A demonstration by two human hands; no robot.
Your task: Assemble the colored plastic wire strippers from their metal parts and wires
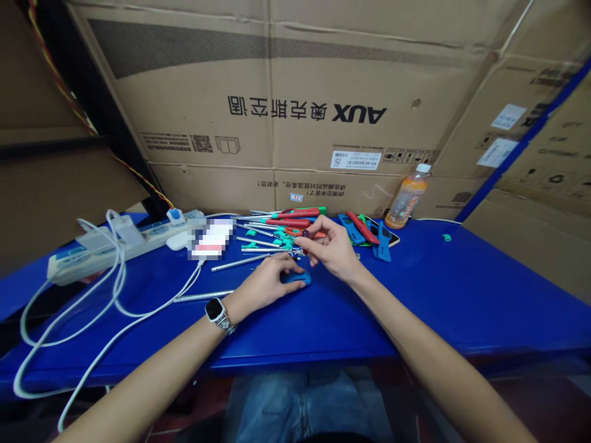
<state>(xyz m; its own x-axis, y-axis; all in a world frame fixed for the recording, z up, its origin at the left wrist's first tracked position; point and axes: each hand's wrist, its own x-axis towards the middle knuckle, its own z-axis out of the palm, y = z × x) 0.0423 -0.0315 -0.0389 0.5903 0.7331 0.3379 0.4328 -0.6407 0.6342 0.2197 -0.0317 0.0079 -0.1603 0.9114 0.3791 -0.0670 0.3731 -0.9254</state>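
Note:
My left hand (pixel 268 280) lies low over the table, thumb and fingers closed on a blue plastic lighter casing (pixel 303 279). Above it, my right hand (pixel 336 251) pinches a small screwdriver (pixel 305 234) with a dark handle. Its thin shaft points down toward the casing; whether the tip touches cannot be made out. Just behind both hands lie red lighters (pixel 295 223) with long metal tubes, together with small green plastic pieces (pixel 282 236). A loose metal tube (pixel 242 264) rests left of the left hand, and part of another lies behind the wrist.
To the right sit blue casings (pixel 382 243), a red casing (pixel 362 227) and an orange drink bottle (pixel 407 197). A power strip (pixel 124 240) with white cables (pixel 120 307) spreads over the left side. Cardboard (pixel 305 74) walls the back of the blue table (pixel 438 295).

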